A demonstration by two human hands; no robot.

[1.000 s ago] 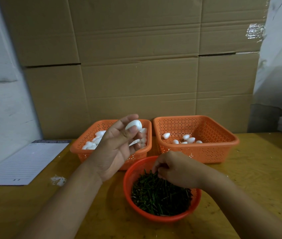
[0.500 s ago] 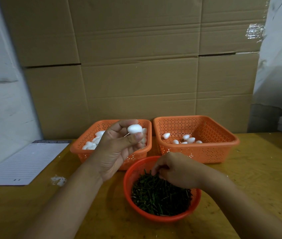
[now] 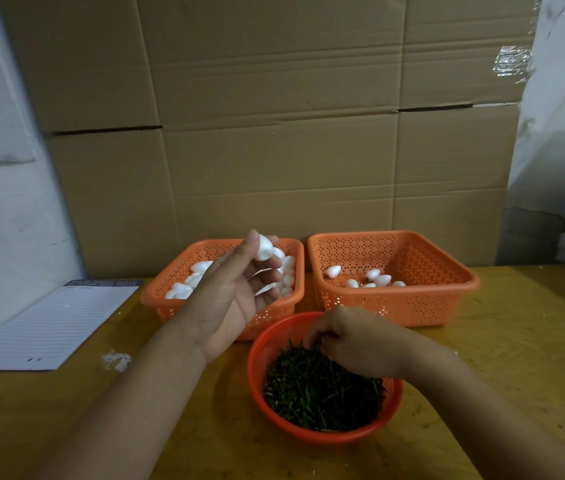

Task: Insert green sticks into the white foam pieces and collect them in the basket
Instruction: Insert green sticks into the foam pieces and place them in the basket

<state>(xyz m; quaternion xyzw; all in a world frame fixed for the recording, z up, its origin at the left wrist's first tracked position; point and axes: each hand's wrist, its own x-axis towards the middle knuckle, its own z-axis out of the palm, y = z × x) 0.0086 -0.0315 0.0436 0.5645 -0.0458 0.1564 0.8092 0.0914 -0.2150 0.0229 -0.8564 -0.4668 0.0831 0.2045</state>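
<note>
Orange plastic marked every container on the wooden table (image 3: 516, 341), and the round red-orange bowl of green sticks (image 3: 322, 400) nearest the person served as the landmark. Well to the left of that bowl lay a lined notepad (image 3: 49, 327), with a small scrap of white foam crumbs (image 3: 116, 361) between pad and bowl. Behind the bowl and to its left stood the supply basket (image 3: 170, 299), heaped with plain white foam pieces (image 3: 184, 289). Raised above that basket, the left hand (image 3: 229, 299) pinched one foam piece (image 3: 264, 247) between thumb and fingertips, the other fingers loosely curled; more white showed in the palm, though whether those were held pieces could not be told. Over the bowl's far rim, the right hand (image 3: 353, 341) had its fingers curled down into the sticks, apparently picking one out; no single stick could be seen in the grasp. Behind the bowl and to its right, the collecting basket (image 3: 447, 296) held only a few finished pieces (image 3: 374, 278).

The step in hand looked like fetching a stick. Next, the stick would need lifting clear, aligning with the foam piece, and pushing in.
</note>
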